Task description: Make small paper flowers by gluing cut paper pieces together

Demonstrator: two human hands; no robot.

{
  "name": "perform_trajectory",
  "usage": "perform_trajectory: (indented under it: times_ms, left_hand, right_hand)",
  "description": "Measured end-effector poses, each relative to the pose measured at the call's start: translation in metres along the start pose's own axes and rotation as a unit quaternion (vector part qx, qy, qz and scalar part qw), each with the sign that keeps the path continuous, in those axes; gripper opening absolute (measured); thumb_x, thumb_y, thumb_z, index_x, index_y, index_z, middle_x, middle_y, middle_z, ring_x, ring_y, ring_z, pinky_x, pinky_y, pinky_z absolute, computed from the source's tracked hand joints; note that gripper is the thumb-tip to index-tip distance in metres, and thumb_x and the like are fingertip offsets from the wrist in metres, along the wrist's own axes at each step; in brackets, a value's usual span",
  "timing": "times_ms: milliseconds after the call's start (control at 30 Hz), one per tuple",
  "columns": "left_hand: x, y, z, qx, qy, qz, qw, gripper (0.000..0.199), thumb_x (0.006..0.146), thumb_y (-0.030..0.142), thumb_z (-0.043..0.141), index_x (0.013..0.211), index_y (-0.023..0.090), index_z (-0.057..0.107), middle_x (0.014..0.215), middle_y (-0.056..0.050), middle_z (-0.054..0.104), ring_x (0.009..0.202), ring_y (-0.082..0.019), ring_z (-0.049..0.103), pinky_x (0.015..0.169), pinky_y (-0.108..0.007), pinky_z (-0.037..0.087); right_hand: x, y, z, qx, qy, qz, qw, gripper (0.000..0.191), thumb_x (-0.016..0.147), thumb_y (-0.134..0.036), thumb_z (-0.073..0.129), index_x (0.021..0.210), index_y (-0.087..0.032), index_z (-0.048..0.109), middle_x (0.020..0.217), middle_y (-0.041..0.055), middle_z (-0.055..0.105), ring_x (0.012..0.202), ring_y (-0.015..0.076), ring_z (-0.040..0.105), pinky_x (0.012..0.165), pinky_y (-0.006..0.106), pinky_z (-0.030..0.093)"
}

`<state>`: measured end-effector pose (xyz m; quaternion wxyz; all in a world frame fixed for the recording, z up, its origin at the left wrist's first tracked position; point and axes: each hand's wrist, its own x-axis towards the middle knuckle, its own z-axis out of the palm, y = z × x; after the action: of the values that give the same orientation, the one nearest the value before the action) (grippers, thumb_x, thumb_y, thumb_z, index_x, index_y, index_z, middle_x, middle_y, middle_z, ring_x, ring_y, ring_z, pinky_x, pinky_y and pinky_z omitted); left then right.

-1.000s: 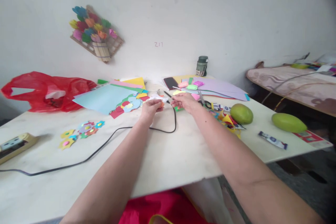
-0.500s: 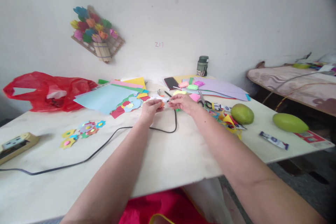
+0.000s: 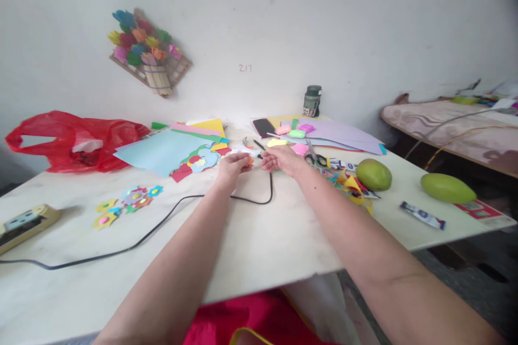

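Over the middle of the white table, my left hand [image 3: 235,166] pinches a small orange piece [image 3: 250,161] at its fingertips. My right hand [image 3: 281,160] is just to the right of it, fingers curled and drawn together; whatever it holds, if anything, is too small to make out. A white object [image 3: 251,153] with a black cable lies right behind the hands, partly hidden by them. Cut paper flowers [image 3: 198,161] are spread to the left of my left hand. Scissors [image 3: 316,159] with dark handles rest beyond my right wrist.
A black cable [image 3: 141,243] crosses the table. Coloured paper sheets [image 3: 157,150], a red plastic bag [image 3: 109,143] and small paper flowers [image 3: 136,195] are at left. At right are green fruits [image 3: 373,174], tubes [image 3: 423,215] and paper scraps [image 3: 352,183]. A phone [image 3: 264,128] lies behind.
My right hand has shifted very slightly, a little away from the fingertips of my left hand. My left hand stays in place with the orange piece.
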<state>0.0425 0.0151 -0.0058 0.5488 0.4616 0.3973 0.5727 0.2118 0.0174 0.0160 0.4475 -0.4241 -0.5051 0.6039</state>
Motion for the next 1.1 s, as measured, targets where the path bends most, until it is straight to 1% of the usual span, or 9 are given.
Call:
perform_trajectory:
  times_ms: [100, 200, 333, 400, 467, 533, 633, 933, 1100]
  left_hand:
    - [0.0, -0.001, -0.001, -0.001, -0.002, 0.005, 1.0, 0.035, 0.055, 0.019, 0.073, 0.086, 0.007, 0.061, 0.064, -0.003, 0.064, 0.057, -0.012, 0.061, 0.063, -0.028, 0.051]
    - [-0.001, -0.001, -0.001, -0.01, -0.013, 0.02, 1.0, 0.054, 0.057, 0.018, 0.074, 0.106, 0.007, 0.054, 0.063, -0.002, 0.065, 0.057, -0.013, 0.062, 0.065, -0.031, 0.052]
    - [-0.003, 0.001, 0.0, -0.027, -0.018, 0.019, 0.999, 0.072, 0.06, 0.017, 0.074, 0.122, 0.008, 0.041, 0.064, 0.0, 0.064, 0.062, -0.015, 0.065, 0.071, -0.034, 0.053]
    - [-0.003, 0.001, 0.001, -0.035, -0.011, 0.015, 0.999, 0.066, 0.06, 0.017, 0.075, 0.117, 0.007, 0.044, 0.065, -0.001, 0.064, 0.064, -0.015, 0.065, 0.073, -0.034, 0.052]
    - [-0.001, 0.0, 0.0, -0.041, -0.006, 0.011, 0.999, 0.052, 0.06, 0.017, 0.075, 0.105, 0.007, 0.05, 0.068, -0.003, 0.065, 0.065, -0.015, 0.065, 0.074, -0.033, 0.052]
    - [0.001, -0.002, -0.001, -0.047, -0.012, 0.009, 0.999, 0.038, 0.06, 0.018, 0.075, 0.09, 0.009, 0.053, 0.069, -0.004, 0.065, 0.065, -0.016, 0.066, 0.073, -0.032, 0.053]
    - [0.002, -0.003, -0.002, -0.045, -0.031, 0.004, 0.999, 0.028, 0.061, 0.02, 0.074, 0.079, 0.01, 0.055, 0.065, -0.003, 0.064, 0.062, -0.016, 0.066, 0.071, -0.032, 0.054]
    - [-0.004, 0.003, -0.002, -0.045, -0.005, -0.017, 0.999, 0.02, 0.067, 0.018, 0.069, 0.079, 0.011, 0.054, 0.065, -0.003, 0.063, 0.063, -0.016, 0.067, 0.073, -0.033, 0.054]
    - [-0.003, 0.001, -0.003, -0.048, -0.014, -0.007, 0.999, 0.019, 0.068, 0.019, 0.069, 0.078, 0.011, 0.055, 0.066, -0.002, 0.063, 0.062, -0.015, 0.066, 0.073, -0.033, 0.054]
  right_hand:
    - [0.0, 0.001, 0.0, -0.011, 0.016, -0.013, 1.0, 0.013, 0.081, -0.02, 0.058, 0.072, -0.01, 0.057, 0.056, 0.0055, 0.065, 0.045, 0.0123, 0.061, 0.042, 0.02, 0.049]
    - [-0.001, 0.0, 0.001, -0.012, 0.035, -0.02, 0.999, 0.007, 0.077, -0.008, 0.06, 0.071, -0.01, 0.057, 0.056, 0.0035, 0.065, 0.045, 0.0113, 0.061, 0.044, 0.02, 0.05]
    - [-0.002, 0.0, 0.003, -0.001, 0.043, -0.023, 0.999, 0.01, 0.077, 0.0, 0.055, 0.077, -0.01, 0.058, 0.06, 0.0044, 0.068, 0.049, 0.0117, 0.063, 0.05, 0.023, 0.053]
    - [-0.002, -0.001, 0.005, 0.01, 0.038, -0.026, 0.999, 0.013, 0.08, 0.001, 0.051, 0.08, -0.009, 0.058, 0.064, 0.0058, 0.069, 0.054, 0.0122, 0.065, 0.054, 0.024, 0.054]
    - [-0.003, -0.001, 0.006, 0.012, 0.037, -0.026, 0.999, 0.013, 0.082, 0.001, 0.048, 0.082, -0.009, 0.057, 0.066, 0.0063, 0.069, 0.056, 0.0122, 0.065, 0.055, 0.024, 0.054]
    - [-0.003, -0.002, 0.007, -0.003, 0.045, -0.021, 0.999, 0.011, 0.083, -0.002, 0.049, 0.081, -0.009, 0.056, 0.065, 0.0056, 0.069, 0.053, 0.0116, 0.064, 0.052, 0.023, 0.053]
    - [-0.004, -0.003, 0.009, -0.036, 0.058, -0.013, 0.998, 0.01, 0.084, -0.008, 0.051, 0.076, -0.01, 0.056, 0.059, 0.0043, 0.067, 0.047, 0.0108, 0.062, 0.044, 0.02, 0.049]
    - [-0.002, -0.002, 0.009, -0.065, 0.086, -0.026, 0.994, 0.01, 0.079, -0.005, 0.057, 0.072, -0.011, 0.054, 0.054, 0.0006, 0.063, 0.044, 0.0089, 0.059, 0.043, 0.019, 0.049]
    - [0.004, 0.002, 0.006, -0.102, 0.096, -0.031, 0.99, 0.021, 0.087, -0.026, 0.051, 0.069, -0.014, 0.052, 0.049, 0.0, 0.06, 0.037, 0.0089, 0.056, 0.031, 0.016, 0.038]
